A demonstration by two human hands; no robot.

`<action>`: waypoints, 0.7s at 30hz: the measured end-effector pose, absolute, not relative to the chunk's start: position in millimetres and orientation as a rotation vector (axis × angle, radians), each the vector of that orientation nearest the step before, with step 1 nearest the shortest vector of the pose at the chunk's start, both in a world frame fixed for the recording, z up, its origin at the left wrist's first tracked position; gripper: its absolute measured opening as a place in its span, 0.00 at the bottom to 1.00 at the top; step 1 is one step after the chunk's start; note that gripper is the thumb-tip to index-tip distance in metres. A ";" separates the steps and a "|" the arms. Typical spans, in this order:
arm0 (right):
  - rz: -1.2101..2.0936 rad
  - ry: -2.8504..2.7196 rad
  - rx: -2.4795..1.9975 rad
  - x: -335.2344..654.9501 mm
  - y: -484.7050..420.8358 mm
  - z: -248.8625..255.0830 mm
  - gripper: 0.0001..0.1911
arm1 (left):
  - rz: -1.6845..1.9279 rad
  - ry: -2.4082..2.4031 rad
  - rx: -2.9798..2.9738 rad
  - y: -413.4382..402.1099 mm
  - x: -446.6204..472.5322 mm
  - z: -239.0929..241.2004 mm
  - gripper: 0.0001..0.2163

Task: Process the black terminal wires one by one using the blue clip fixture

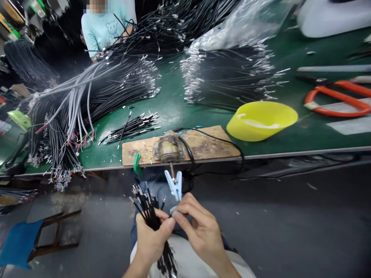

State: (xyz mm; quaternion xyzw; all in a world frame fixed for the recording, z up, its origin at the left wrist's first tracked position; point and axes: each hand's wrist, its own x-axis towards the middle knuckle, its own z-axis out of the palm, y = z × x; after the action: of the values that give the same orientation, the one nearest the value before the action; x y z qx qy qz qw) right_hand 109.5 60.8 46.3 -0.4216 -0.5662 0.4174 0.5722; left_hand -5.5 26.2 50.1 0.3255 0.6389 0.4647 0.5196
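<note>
My left hand is at the bottom middle of the frame, fist wrapped tight around a bundle of short black wires with the metal-tipped ends fanning up and to the left. My right hand is just beside it, thumb and fingers pinched together on 1 small piece right where it meets my left thumb. It's too small for me to say exactly what's pinched, looks like a single wire end. Both hands are touching each other, low over my lap.

Just above my fingers there's a light blue clip hanging off the table edge, jaws pointing down toward my hands. It sits under a worn wooden board that lies on the edge of the green table, held by a green clamp at its left end, with a rusty metal block on top and a black cable looping over it.

Left of the board, a small loose pile of finished wires. Upper left has a huge heap of grey and black cables. Centre top, another black bundle under a plastic bag. A yellow bowl is right of the board, orange-handled scissors at the far right. A person in a light blue tee is across the table, upper left.
</note>
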 end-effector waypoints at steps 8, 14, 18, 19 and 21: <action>1.799 -0.562 -0.762 96.1 53.0 41.8 0.16 | 1.050 1.357 0.654 26.8 0.2 41.6 0.25; 1.840 -0.608 -0.812 106.8 56.3 40.5 0.17 | 1.031 1.382 0.712 31.1 -1.8 48.0 0.21; 1.714 -0.831 -0.850 115.8 59.9 42.4 0.13 | 1.002 1.304 0.649 33.2 -1.4 54.4 0.22; 1.683 -0.850 -0.856 116.6 60.6 42.4 0.13 | 0.984 1.286 0.641 33.6 -0.8 55.5 0.22; 1.654 -0.836 -0.853 115.3 60.6 41.1 0.15 | 0.988 1.277 0.642 33.7 1.3 56.9 0.22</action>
State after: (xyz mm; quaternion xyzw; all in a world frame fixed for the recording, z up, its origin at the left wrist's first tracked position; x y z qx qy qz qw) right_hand 115.3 60.6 41.1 -0.3563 -0.3492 0.6908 0.5234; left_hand 1.3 33.7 56.9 0.2822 0.5612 0.4342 0.6456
